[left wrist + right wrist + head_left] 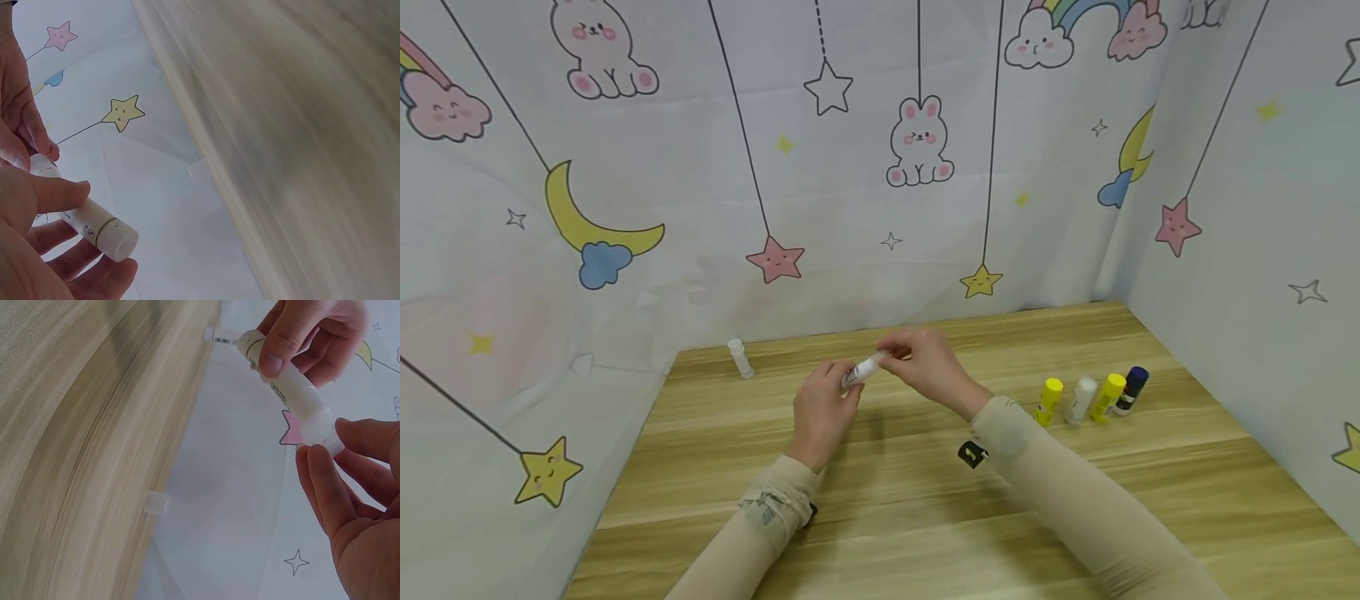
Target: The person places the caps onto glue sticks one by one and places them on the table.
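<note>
My left hand (pixel 825 410) grips a white glue stick (pixel 862 370) around its lower body, tilted up toward the right. At its upper end, the fingertips of my right hand (pixel 931 368) pinch a translucent end piece (pixel 322 432). The right wrist view shows that piece against the white barrel; whether it is attached cannot be told. In the left wrist view, the clear base (pixel 117 240) of the stick sticks out past my left fingers. Small dark print marks the barrel.
Another white glue stick (pixel 741 359) stands at the table's far left. On the right stand two yellow glue sticks (pixel 1049 402), a white one (pixel 1081 402) and a dark blue one (pixel 1131 391). A small translucent piece (pixel 157 503) sits by the far table edge, before a patterned curtain (pixel 850 192).
</note>
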{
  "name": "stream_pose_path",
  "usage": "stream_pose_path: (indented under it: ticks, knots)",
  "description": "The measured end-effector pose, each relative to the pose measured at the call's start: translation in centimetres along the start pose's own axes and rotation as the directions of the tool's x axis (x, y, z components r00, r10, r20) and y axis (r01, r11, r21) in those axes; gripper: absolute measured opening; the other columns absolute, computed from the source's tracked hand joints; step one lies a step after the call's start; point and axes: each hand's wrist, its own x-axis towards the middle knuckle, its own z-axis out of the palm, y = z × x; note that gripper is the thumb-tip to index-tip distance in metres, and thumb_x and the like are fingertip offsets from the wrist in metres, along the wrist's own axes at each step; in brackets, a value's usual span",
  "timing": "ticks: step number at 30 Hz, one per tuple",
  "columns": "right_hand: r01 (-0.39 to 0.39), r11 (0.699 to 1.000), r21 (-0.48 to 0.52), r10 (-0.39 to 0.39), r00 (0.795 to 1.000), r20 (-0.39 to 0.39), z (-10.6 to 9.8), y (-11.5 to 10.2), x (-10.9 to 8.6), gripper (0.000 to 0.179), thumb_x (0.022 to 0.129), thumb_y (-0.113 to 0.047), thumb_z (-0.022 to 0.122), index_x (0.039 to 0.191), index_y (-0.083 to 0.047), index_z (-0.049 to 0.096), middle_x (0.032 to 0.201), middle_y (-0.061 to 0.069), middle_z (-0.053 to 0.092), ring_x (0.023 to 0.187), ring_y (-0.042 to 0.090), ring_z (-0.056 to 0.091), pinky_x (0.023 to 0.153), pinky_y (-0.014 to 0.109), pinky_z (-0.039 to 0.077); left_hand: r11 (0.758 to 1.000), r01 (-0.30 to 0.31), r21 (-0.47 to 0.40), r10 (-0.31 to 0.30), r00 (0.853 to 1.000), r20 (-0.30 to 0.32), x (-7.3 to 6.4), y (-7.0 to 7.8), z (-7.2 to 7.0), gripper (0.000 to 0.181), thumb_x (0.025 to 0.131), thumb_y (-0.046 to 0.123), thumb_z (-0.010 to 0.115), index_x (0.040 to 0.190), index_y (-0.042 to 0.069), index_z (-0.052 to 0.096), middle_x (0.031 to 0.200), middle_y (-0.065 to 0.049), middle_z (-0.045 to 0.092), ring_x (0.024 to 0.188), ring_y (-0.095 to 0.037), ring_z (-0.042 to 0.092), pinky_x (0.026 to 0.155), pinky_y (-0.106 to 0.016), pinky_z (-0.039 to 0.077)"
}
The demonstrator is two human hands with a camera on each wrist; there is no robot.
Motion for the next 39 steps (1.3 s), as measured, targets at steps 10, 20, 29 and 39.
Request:
stream_pose_path:
  ticks: [10, 20, 29, 39]
  knots:
    - [0.006, 1.0, 0.007, -0.006, 1.0, -0.007, -0.01, -0.17, -0.17, 0.016, 0.091, -0.014, 0.077, 0.107, -0.013, 0.077, 0.101, -0.003, 0.072, 0.083, 0.008, 0.069, 0.068, 0.024, 0.057, 1.0, -0.017, 0.005, 0.017, 1.0, -0.019, -0.01, 0.14, -0.16, 0.025, 0.081, 0.01, 0.085, 0.103, 0.009, 0.073, 0.094, -0.007, 0.068, 0.076, -0.026, 0.066, 0.061, -0.043, 0.055]
    - [0.02, 1.0, 0.015, -0.02, 1.0, -0.004, 0.31, -0.29, -0.44, 0.015, 0.093, -0.015, 0.075, 0.108, -0.011, 0.077, 0.102, -0.002, 0.071, 0.083, 0.007, 0.068, 0.067, 0.024, 0.057, 1.0, -0.028, 0.007, 0.028, 0.999, -0.016, -0.21, 0.22, -0.22, 0.025, 0.082, 0.011, 0.084, 0.104, 0.009, 0.073, 0.096, -0.008, 0.068, 0.078, -0.026, 0.067, 0.063, -0.043, 0.056]
    - [0.017, 1.0, 0.011, -0.017, 1.0, 0.006, 0.6, -0.1, -0.67, 0.017, 0.095, -0.019, 0.073, 0.111, -0.014, 0.076, 0.104, -0.003, 0.07, 0.084, 0.006, 0.067, 0.068, 0.024, 0.056, 0.999, -0.032, -0.003, 0.032, 0.999, -0.007, -0.42, 0.18, -0.15, 0.022, 0.085, 0.011, 0.083, 0.104, 0.009, 0.073, 0.094, -0.007, 0.068, 0.077, -0.025, 0.066, 0.063, -0.042, 0.056]
    - [0.027, 1.0, 0.012, -0.027, 1.0, 0.01, 0.89, -0.03, -0.57, 0.017, 0.094, -0.018, 0.074, 0.11, -0.013, 0.077, 0.106, -0.003, 0.071, 0.084, 0.006, 0.068, 0.067, 0.023, 0.056, 1.0, -0.024, -0.006, 0.024, 1.0, -0.003, -0.4, 0.13, -0.1, 0.023, 0.084, 0.011, 0.083, 0.105, 0.01, 0.073, 0.096, -0.007, 0.069, 0.081, -0.025, 0.067, 0.065, -0.043, 0.057]
